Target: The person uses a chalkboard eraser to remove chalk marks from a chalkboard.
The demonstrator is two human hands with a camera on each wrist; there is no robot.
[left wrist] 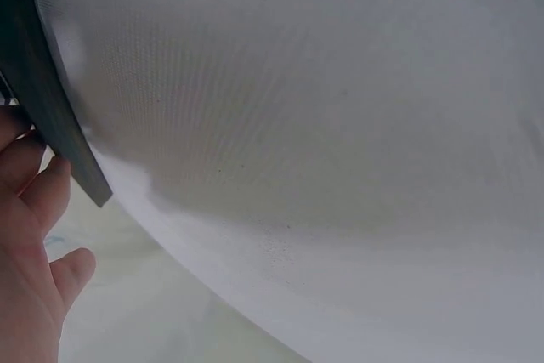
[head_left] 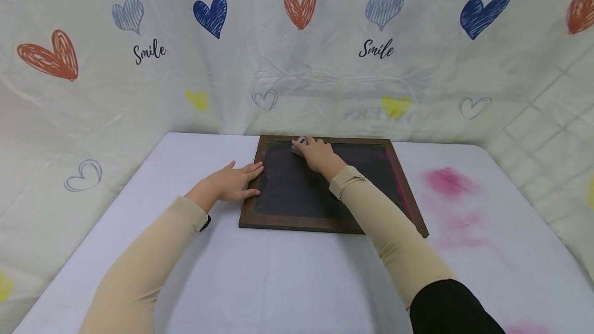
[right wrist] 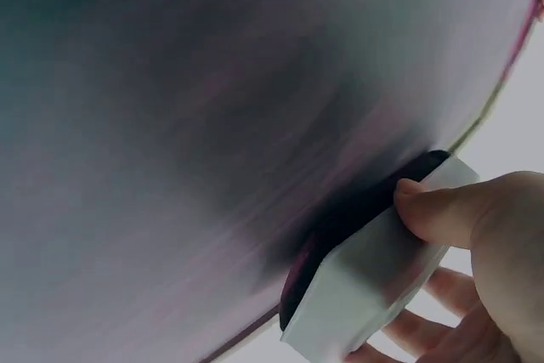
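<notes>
A blackboard (head_left: 292, 195) with a brown wooden frame (head_left: 301, 224) lies on the white-covered table. My right hand (head_left: 319, 156) grips a chalkboard eraser (head_left: 298, 149) near the board's far left corner. In the right wrist view, the eraser (right wrist: 365, 274) has a pale body and a dark pad, which is against the board; thumb and fingers hold its opposite sides. My left hand (head_left: 232, 183) rests at the frame's left side, fingers extended onto the wood. The left wrist view shows that hand (left wrist: 25, 244) touching the frame's edge (left wrist: 51, 99).
Pink smudges (head_left: 450, 182) stain the white tabletop (head_left: 209, 267) to the right of the board. Pink dust runs along the inside of the frame's right side. Behind the table hangs a pale curtain (head_left: 325, 66) printed with hearts.
</notes>
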